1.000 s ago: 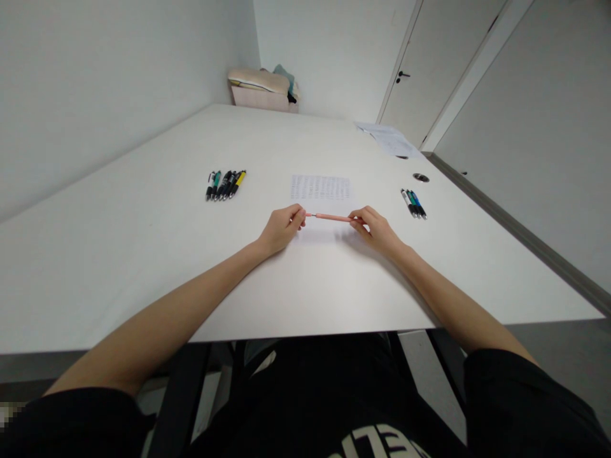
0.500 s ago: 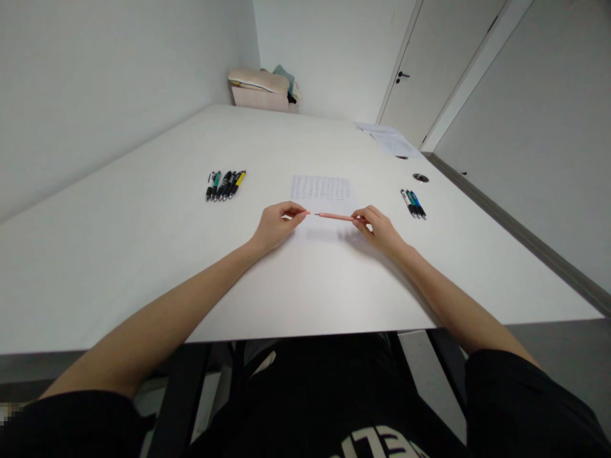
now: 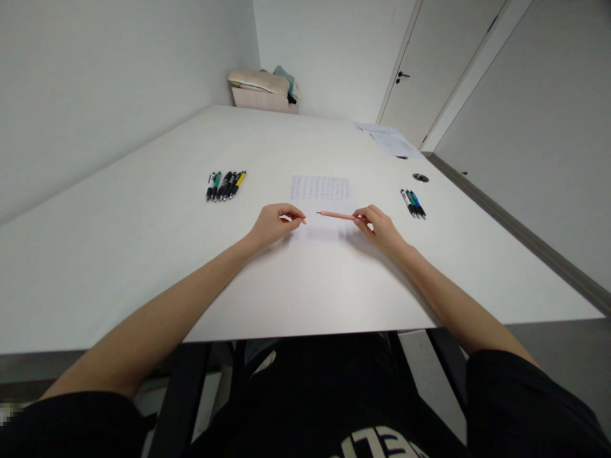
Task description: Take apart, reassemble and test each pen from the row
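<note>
My right hand (image 3: 377,226) pinches the rear end of a slim pink pen (image 3: 337,215) and holds it roughly level above a printed sheet of paper (image 3: 322,188). A thin dark refill tip sticks out of the pen's left end. Opposite it, my left hand (image 3: 277,222) is closed, with a small pink pen tip piece (image 3: 304,221) between thumb and fingers, mostly covered by them. A short gap separates that piece from the pen.
Several pens (image 3: 225,186) lie side by side on the left of the white table (image 3: 143,267). Another row of pens (image 3: 413,203) lies at the right, near a round cable hole (image 3: 421,178). More papers (image 3: 389,138) rest at the far right edge.
My left hand has drawn slightly left with the pink tip piece, which now angles downward. The gap to the pen is wider; my right hand and the pen have barely moved.
</note>
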Demonstrator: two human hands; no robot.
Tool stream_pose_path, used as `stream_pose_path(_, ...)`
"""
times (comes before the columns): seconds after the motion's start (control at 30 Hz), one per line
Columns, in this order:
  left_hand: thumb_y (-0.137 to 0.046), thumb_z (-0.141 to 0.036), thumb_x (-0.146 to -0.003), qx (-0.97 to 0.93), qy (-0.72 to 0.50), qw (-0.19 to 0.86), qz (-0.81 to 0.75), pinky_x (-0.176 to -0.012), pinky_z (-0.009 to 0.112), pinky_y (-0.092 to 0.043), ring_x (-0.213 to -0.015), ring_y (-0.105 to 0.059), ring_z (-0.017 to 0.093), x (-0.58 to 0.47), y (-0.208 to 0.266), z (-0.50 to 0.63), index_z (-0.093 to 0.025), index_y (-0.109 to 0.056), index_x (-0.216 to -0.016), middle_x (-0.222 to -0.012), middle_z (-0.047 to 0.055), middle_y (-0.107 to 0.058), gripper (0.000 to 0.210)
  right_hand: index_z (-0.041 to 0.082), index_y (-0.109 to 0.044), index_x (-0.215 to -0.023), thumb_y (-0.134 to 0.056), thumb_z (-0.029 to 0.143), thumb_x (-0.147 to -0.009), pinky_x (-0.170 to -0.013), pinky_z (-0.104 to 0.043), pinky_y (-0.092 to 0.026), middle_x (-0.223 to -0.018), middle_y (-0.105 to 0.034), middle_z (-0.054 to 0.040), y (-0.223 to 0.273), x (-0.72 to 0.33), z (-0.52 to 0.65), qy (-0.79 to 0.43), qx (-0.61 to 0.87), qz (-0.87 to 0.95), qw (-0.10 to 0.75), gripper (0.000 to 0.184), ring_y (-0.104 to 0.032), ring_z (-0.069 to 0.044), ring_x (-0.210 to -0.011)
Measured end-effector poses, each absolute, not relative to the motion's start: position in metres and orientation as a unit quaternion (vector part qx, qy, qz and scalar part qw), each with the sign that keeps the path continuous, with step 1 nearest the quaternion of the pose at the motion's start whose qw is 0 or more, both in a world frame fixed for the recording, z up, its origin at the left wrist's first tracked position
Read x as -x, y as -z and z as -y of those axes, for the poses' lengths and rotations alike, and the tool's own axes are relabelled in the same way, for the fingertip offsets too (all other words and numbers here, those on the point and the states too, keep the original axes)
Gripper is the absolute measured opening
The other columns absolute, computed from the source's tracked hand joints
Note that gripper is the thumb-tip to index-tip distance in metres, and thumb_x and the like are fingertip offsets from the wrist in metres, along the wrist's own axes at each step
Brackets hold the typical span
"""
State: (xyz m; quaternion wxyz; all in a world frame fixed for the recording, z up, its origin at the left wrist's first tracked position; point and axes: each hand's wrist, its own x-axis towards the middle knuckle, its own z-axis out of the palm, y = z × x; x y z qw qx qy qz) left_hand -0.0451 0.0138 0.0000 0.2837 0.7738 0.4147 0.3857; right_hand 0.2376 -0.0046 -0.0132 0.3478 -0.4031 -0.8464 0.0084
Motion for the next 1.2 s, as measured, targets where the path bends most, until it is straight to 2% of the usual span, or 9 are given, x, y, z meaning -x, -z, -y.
stream_pose_path(0.17,-0.060,-0.029,-0.068,-0.871,-0.254,0.233,-0.351,-0.057,0.020,-0.046,-0.062,-0.059,0.011,0.058,-0.006,-0.017,-0.017,-0.068,-0.074,-0.072,0.002,-0.068,0.015,0.021,-0.054,-0.094,-0.041,0.030,-0.091,-0.068,-0.029,-0.046,-0.080,-0.054,-0.0047,0.012,-0.237,0.006,-0.015,0.407,0.845,0.347,0.017,-0.053,-0.015,-0.071)
stream_pose_path(0.27,-0.060,-0.027,-0.068,-0.891,-0.222,0.201,-0.342,-0.057,0.020,-0.044,-0.060,-0.058,0.010,0.063,-0.007,-0.019,-0.018,-0.067,-0.075,-0.071,0.001,-0.067,0.014,0.020,-0.054,-0.094,-0.041,0.030,-0.090,-0.067,-0.029,-0.046,-0.080,-0.054,-0.0049,0.012,-0.237,0.006,-0.013,0.409,0.844,0.345,0.017,-0.053,-0.015,-0.071)
stream_pose_path(0.93,-0.056,-0.026,-0.068,-0.905,-0.156,0.186,-0.349,-0.059,0.019,-0.043,-0.058,-0.056,0.009,0.070,-0.005,-0.023,-0.020,-0.067,-0.083,-0.071,-0.001,-0.065,0.020,0.021,-0.055,-0.094,-0.040,0.033,-0.090,-0.067,-0.031,-0.046,-0.081,-0.055,-0.0058,0.012,-0.239,0.005,-0.019,0.413,0.841,0.350,0.020,-0.054,-0.016,-0.071)
stream_pose_path(1.2,-0.058,-0.031,-0.071,-0.888,-0.226,0.178,-0.358,-0.058,0.020,-0.045,-0.068,-0.060,0.013,0.068,-0.004,-0.023,-0.017,-0.066,-0.083,-0.077,0.004,-0.067,0.021,0.020,-0.054,-0.091,-0.042,0.031,-0.089,-0.067,-0.030,-0.045,-0.078,-0.053,-0.0047,0.013,-0.239,0.005,-0.015,0.407,0.844,0.348,0.017,-0.053,-0.015,-0.070)
